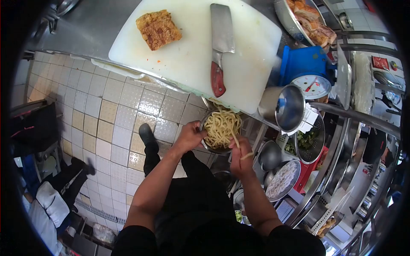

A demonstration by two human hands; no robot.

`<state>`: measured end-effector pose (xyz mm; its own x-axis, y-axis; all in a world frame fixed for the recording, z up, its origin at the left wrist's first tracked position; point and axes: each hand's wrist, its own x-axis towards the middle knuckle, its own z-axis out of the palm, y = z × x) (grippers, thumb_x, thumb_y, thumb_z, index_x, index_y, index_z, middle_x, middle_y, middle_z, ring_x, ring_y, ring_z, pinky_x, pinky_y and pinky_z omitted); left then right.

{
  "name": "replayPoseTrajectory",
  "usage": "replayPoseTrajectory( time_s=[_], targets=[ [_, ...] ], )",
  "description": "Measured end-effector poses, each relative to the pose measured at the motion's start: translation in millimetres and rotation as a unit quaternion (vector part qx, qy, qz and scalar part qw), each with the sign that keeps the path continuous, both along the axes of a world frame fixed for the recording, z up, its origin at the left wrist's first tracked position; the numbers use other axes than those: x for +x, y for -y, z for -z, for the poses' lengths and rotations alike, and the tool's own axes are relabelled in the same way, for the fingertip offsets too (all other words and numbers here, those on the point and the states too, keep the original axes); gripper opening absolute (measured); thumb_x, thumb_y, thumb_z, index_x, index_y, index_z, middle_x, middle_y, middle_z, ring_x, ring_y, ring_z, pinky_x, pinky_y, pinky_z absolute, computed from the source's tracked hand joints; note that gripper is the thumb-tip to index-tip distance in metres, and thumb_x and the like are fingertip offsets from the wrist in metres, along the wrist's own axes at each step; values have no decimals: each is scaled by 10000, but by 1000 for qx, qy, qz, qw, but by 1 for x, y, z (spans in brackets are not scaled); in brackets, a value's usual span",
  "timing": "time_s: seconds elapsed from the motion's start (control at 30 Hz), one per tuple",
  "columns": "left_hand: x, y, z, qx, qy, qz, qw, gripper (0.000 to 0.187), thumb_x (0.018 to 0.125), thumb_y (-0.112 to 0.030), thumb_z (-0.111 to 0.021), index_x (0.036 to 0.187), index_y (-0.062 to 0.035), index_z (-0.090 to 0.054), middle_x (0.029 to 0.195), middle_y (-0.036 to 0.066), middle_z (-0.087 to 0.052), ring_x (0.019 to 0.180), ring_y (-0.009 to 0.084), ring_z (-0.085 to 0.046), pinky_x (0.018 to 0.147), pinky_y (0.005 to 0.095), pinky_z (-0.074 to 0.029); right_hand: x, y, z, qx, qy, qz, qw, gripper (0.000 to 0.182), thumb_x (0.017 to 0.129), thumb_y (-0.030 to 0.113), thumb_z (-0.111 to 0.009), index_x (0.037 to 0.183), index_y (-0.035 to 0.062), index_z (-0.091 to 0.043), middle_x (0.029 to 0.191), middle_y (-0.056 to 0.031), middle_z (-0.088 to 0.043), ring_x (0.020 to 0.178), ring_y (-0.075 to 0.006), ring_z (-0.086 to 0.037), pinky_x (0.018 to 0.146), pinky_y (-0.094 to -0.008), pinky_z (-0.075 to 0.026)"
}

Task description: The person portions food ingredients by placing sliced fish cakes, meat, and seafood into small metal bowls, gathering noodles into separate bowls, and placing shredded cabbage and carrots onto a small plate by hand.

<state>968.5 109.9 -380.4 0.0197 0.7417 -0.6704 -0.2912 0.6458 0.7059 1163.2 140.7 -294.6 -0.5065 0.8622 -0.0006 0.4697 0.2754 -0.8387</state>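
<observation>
A metal bowl (204, 144) full of thick pale noodles (221, 130) is in front of my body, just below the edge of the white cutting board (188, 55). My left hand (191, 137) grips the bowl's left rim, with the thumb on the upper side. At the bowl's lower right, my right hand (242, 157) has its fingers closed on a few noodles. One strand runs up from those fingers to the heap, and a loose end hangs beside the hand. On the board lie a cleaver (222, 32) with a red handle and a browned, crisp-looking slab (158, 30).
Right of the board stand a blue scale (305, 68), a metal pot (282, 106) and a bowl of cooked meat (305, 19). Lower right are a colander of greens (308, 138) and a bowl of white food (282, 181). Another person (51, 198) is at lower left on the tiled floor (102, 141).
</observation>
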Motion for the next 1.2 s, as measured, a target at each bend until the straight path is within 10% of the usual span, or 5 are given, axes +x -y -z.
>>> replayPoseTrajectory(
  time_s=[0.17, 0.3, 0.47, 0.8, 1.2],
  targets=[
    [5, 20, -39, 19, 16, -10, 1000, 88, 833, -54, -609, 867, 16, -569, 705, 56, -589, 580, 123, -611, 494, 281, -561, 1, 14, -71, 127, -69, 3, 989, 207, 942, 207, -495, 851, 23, -512, 1105, -176, -501, 989, -308, -552, 846, -426, -454],
    [3, 36, -93, 47, 12, -11, 999, 69, 851, -21, -587, 914, 6, -577, 774, 57, -631, 623, 121, -623, 504, 251, -552, -2, 1, -138, 181, -151, -65, 970, 311, 902, 235, -605, 689, 44, -483, 880, -113, -572, 830, -299, -605, 749, -411, -492],
    [-1, 24, -188, 104, -5, -1, 995, 15, 854, 13, -567, 858, -2, -567, 755, 43, -612, 597, 109, -603, 490, 244, -535, -13, -31, -225, 101, 228, -115, 962, 261, 805, 268, -681, 732, 48, -560, 756, -144, -591, 712, -349, -594, 621, -425, -474],
    [23, -108, -351, 271, -67, 26, 960, 81, 823, -10, -599, 781, -14, -531, 695, 56, -570, 495, 132, -550, 471, 266, -523, 27, -142, -388, 262, 305, -56, 914, 458, 816, 463, -656, 1017, 53, -625, 1010, -168, -599, 944, -346, -597, 807, -438, -475],
    [119, -259, -333, 243, -6, -71, 967, 142, 849, 9, -554, 983, 53, -565, 859, 140, -635, 670, 217, -658, 527, 288, -602, 63, -279, -272, 245, 152, 94, 953, 571, 860, 519, -552, 1223, 80, -584, 1281, -197, -540, 1226, -351, -479, 1043, -399, -370]
  ],
)
